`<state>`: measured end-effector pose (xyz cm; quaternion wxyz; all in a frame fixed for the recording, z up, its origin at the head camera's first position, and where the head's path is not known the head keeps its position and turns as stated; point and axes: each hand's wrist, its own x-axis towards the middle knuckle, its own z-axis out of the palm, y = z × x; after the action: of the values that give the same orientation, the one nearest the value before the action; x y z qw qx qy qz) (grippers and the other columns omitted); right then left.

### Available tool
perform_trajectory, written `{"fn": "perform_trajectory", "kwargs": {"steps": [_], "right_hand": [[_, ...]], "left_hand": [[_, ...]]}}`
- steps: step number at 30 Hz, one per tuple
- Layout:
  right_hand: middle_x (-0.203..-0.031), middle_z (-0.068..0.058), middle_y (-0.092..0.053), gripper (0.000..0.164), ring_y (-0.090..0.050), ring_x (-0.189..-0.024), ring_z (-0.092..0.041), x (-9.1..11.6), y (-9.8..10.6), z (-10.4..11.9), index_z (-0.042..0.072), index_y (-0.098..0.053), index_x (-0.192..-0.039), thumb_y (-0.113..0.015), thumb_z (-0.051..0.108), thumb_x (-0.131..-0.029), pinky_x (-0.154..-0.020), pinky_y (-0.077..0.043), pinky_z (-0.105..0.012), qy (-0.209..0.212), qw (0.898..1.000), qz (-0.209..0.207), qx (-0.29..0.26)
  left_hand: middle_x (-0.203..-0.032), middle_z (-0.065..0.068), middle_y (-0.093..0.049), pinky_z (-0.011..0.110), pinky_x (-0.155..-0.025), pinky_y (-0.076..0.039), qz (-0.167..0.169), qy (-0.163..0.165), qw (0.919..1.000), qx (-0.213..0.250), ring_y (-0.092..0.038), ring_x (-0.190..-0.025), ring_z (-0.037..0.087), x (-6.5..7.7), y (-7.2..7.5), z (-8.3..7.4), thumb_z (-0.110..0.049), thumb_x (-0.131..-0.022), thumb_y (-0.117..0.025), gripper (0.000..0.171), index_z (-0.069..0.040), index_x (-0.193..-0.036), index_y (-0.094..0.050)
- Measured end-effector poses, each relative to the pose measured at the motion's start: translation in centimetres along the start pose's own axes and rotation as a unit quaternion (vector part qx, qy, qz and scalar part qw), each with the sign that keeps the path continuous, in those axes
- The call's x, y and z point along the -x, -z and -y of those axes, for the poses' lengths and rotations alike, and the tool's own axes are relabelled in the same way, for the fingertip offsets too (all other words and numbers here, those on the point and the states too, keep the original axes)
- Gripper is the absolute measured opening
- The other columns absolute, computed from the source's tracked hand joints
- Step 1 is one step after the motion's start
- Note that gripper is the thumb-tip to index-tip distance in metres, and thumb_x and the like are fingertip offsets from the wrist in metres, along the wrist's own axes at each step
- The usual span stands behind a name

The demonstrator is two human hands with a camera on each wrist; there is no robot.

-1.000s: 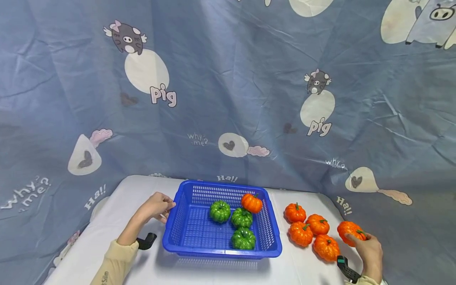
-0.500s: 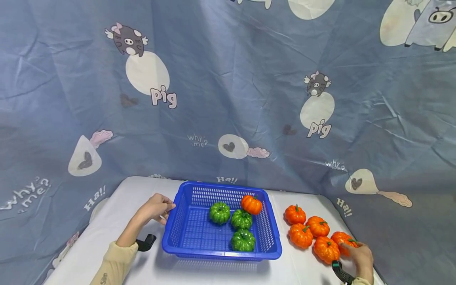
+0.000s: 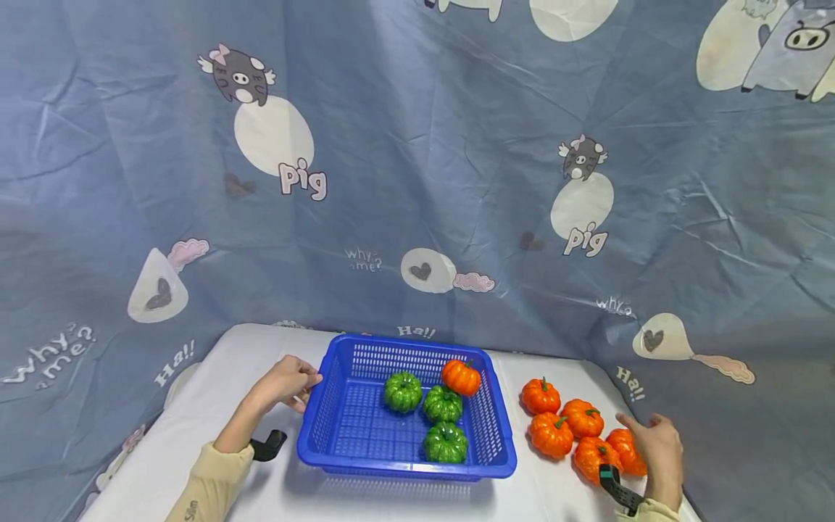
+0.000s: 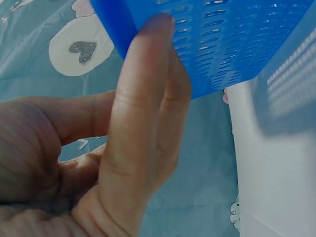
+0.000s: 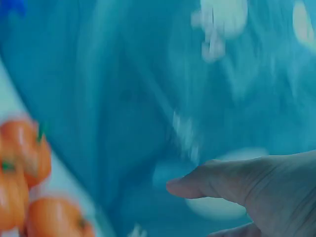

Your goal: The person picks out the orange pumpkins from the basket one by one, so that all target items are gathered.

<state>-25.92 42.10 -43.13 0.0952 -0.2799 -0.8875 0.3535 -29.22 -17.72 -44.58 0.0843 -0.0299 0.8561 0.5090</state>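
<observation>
A blue plastic basket (image 3: 404,470) stands on the white table. Beside its left rim, my left hand (image 3: 283,382) holds the edge, and in the left wrist view a fingertip lies against the slotted outer wall (image 4: 212,44). Inside the basket are three green pumpkins (image 3: 402,392) and an orange pumpkin (image 3: 461,378) at the back right. At the far right, my right hand (image 3: 657,449) is spread and holds nothing. It is just above and beside an orange pumpkin (image 3: 626,448), partly hidden behind it. Other small orange pumpkins (image 3: 551,435) sit clustered to the left.
The white tabletop (image 3: 522,500) extends around the basket. A blue-grey curtain printed with pigs (image 3: 391,181) hangs behind and along the sides. Black wrist devices (image 3: 267,444) are worn on both arms.
My right hand has brought an orange pumpkin left and down to the cluster, let go of it and lifted slightly. The left hand and basket have stayed in place.
</observation>
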Motion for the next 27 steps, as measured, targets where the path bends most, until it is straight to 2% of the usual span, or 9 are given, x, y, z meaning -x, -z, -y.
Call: {"fn": "perform_trajectory", "kwargs": {"steps": [1,5,10,17,23,25,27], "right_hand": [[-0.138,-0.040,-0.034,0.087,-0.033,-0.127,-0.055,0.5,-0.1,1.2,-0.018,-0.027,-0.139,-0.063,0.042,-0.087,-0.110,-0.029,-0.063,0.003,1.000,0.007,-0.002],[-0.139,-0.039,-0.038,0.082,-0.038,-0.128,-0.052,2.8,-1.3,5.8,-0.016,-0.033,-0.138,-0.062,0.043,-0.088,-0.108,-0.033,-0.061,0.075,0.996,0.036,0.013],[-0.136,-0.037,-0.045,0.076,-0.046,-0.126,-0.049,5.8,-4.0,10.0,-0.014,-0.038,-0.137,-0.064,0.038,-0.089,-0.106,-0.040,-0.057,0.169,0.983,0.077,0.014],[-0.130,-0.035,-0.052,0.070,-0.055,-0.117,-0.046,8.7,-7.3,12.9,-0.014,-0.044,-0.133,-0.069,0.033,-0.087,-0.097,-0.049,-0.053,0.232,0.968,0.095,0.013],[-0.124,-0.033,-0.058,0.066,-0.057,-0.115,-0.045,9.6,-9.3,14.4,-0.014,-0.049,-0.128,-0.071,0.030,-0.084,-0.098,-0.048,-0.054,0.264,0.958,0.110,-0.003],[-0.115,-0.030,-0.062,0.063,-0.062,-0.105,-0.041,9.5,-10.3,15.2,-0.013,-0.053,-0.124,-0.072,0.032,-0.083,-0.092,-0.053,-0.050,0.270,0.955,0.121,0.008],[-0.091,-0.021,-0.065,0.049,-0.064,-0.082,-0.032,9.4,-11.3,16.2,-0.010,-0.061,-0.104,-0.071,0.033,-0.082,-0.074,-0.056,-0.041,0.275,0.952,0.136,0.020]], "left_hand": [[-0.073,0.012,-0.062,0.033,-0.054,-0.060,0.001,0.001,1.0000,0.001,-0.063,-0.060,0.017,0.0,0.0,0.0,-0.008,-0.096,-0.053,0.022,0.011,-0.101,-0.064],[-0.073,0.012,-0.063,0.033,-0.054,-0.060,0.002,0.003,1.0000,0.001,-0.063,-0.060,0.017,0.0,-0.1,0.0,-0.008,-0.096,-0.053,0.022,0.011,-0.101,-0.064],[-0.073,0.012,-0.063,0.033,-0.054,-0.060,0.000,0.006,1.0000,-0.002,-0.063,-0.061,0.018,0.0,-0.2,0.0,-0.008,-0.097,-0.052,0.023,0.012,-0.102,-0.063],[-0.073,0.012,-0.063,0.032,-0.054,-0.060,-0.003,0.009,0.9999,-0.006,-0.063,-0.061,0.018,0.0,-0.4,-0.1,-0.008,-0.097,-0.052,0.022,0.011,-0.101,-0.064],[-0.074,0.012,-0.063,0.033,-0.054,-0.060,-0.002,0.005,1.0000,-0.007,-0.064,-0.061,0.017,-0.1,-0.3,-0.2,-0.008,-0.096,-0.053,0.024,0.012,-0.103,-0.063],[-0.074,0.012,-0.063,0.033,-0.055,-0.060,-0.001,0.005,1.0000,-0.008,-0.064,-0.060,0.017,-0.1,-0.2,-0.2,-0.008,-0.096,-0.052,0.024,0.012,-0.104,-0.063],[-0.074,0.012,-0.062,0.033,-0.055,-0.060,-0.001,0.006,1.0000,-0.007,-0.064,-0.060,0.016,0.0,-0.1,-0.2,-0.008,-0.096,-0.052,0.024,0.011,-0.104,-0.063]]}}
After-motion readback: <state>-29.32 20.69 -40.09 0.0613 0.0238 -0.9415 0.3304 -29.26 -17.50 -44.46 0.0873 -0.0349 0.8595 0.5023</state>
